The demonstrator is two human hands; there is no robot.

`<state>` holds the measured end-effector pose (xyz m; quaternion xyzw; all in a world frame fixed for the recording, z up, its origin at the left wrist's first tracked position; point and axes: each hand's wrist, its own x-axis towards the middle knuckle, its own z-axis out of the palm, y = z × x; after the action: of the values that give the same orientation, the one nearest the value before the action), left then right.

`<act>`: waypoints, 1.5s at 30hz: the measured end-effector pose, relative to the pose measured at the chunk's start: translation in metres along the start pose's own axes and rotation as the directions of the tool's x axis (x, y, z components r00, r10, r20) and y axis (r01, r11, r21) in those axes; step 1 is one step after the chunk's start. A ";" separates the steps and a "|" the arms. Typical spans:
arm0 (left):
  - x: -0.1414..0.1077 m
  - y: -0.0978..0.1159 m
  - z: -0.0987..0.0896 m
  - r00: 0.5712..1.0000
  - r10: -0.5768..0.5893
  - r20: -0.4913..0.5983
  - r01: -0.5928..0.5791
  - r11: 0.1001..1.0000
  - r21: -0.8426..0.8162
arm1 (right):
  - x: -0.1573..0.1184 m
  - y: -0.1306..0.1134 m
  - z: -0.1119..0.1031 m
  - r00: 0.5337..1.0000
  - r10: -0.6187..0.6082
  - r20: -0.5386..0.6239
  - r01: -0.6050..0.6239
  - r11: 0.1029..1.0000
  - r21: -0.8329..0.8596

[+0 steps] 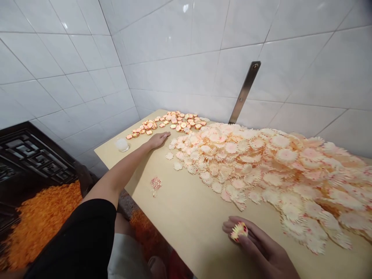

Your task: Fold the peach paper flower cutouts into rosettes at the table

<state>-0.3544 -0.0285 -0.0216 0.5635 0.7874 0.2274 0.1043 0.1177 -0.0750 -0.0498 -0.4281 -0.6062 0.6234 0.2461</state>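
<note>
My right hand pinches a small artificial flower piece, cream and yellow with frilled edges and red spots, above the near part of the table. Stretched across the tabletop, my left hand has its fingers extended towards the loose flower pieces; it appears to hold nothing. Beyond it lie several thicker pink-and-yellow flower pieces with darker edges. A large heap of thin, pale, frilled petal discs covers the right and back of the table.
A small white, translucent round container stands near the table's left edge. Pink-and-white bits lie in a little pile. At lower left, a mass of orange petals rests by a dark carved wooden seat. A metal bracket is fixed to the tiled wall.
</note>
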 end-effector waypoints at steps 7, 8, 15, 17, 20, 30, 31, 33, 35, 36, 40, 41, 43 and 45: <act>-0.079 0.000 -0.001 0.975 0.158 0.158 -0.162 0.987 0.016 | -0.005 -0.006 0.008 1.000 0.012 -0.004 -0.012 0.999 0.038; -0.090 0.001 -0.001 0.971 0.176 0.162 -0.180 0.984 0.009 | -0.004 -0.004 0.008 1.000 0.001 -0.004 -0.001 0.999 0.047; -0.164 0.021 0.006 0.966 0.206 0.154 -0.191 0.976 -0.108 | 0.003 0.005 0.002 0.994 -0.059 0.097 0.052 0.996 0.069; -0.177 0.024 0.008 0.976 0.176 0.125 -0.151 0.970 -0.189 | 0.003 0.002 0.001 0.991 -0.058 0.120 0.051 0.997 0.066; -0.171 0.022 0.006 0.994 0.093 0.054 -0.081 0.978 -0.194 | 0.001 -0.004 0.002 0.989 -0.070 0.130 0.062 0.996 0.065; -0.171 0.039 0.019 0.990 0.113 0.086 -0.106 0.991 -0.085 | 0.000 -0.002 0.003 0.982 -0.117 0.148 0.110 0.993 0.050; -0.183 0.047 0.024 0.987 0.132 0.095 -0.122 0.986 -0.111 | 0.000 -0.001 0.004 0.981 -0.120 0.150 0.114 0.992 0.050; -0.200 0.059 0.031 0.988 0.128 0.080 -0.110 0.974 -0.200 | -0.001 -0.001 0.004 0.980 -0.124 0.154 0.119 0.992 0.047; -0.207 0.066 0.034 1.000 -0.007 -0.005 0.005 0.964 -0.265 | -0.002 -0.001 0.004 0.979 -0.128 0.158 0.122 0.991 0.046; -0.206 0.067 0.033 0.992 -0.107 -0.065 0.085 0.958 -0.275 | -0.002 -0.001 0.004 0.978 -0.131 0.160 0.125 0.991 0.047; -0.197 0.070 0.032 0.899 -0.359 -0.248 0.308 0.925 -0.225 | -0.003 -0.003 0.004 0.976 -0.144 0.163 0.139 0.989 0.041; -0.195 0.074 0.035 0.894 -0.370 -0.255 0.320 0.923 -0.214 | -0.003 -0.003 0.004 0.976 -0.144 0.164 0.140 0.989 0.038; -0.194 0.087 0.045 0.892 -0.374 -0.255 0.330 0.923 -0.197 | -0.004 -0.004 0.005 0.976 -0.141 0.166 0.137 0.990 0.036; -0.196 0.101 0.055 0.897 -0.370 -0.243 0.317 0.920 -0.229 | -0.004 -0.003 0.004 0.976 -0.136 0.170 0.132 0.991 0.035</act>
<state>-0.1795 -0.1718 -0.0401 0.3649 0.8571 0.3546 0.0811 0.1155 -0.0803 -0.0464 -0.3280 -0.6454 0.6469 0.2395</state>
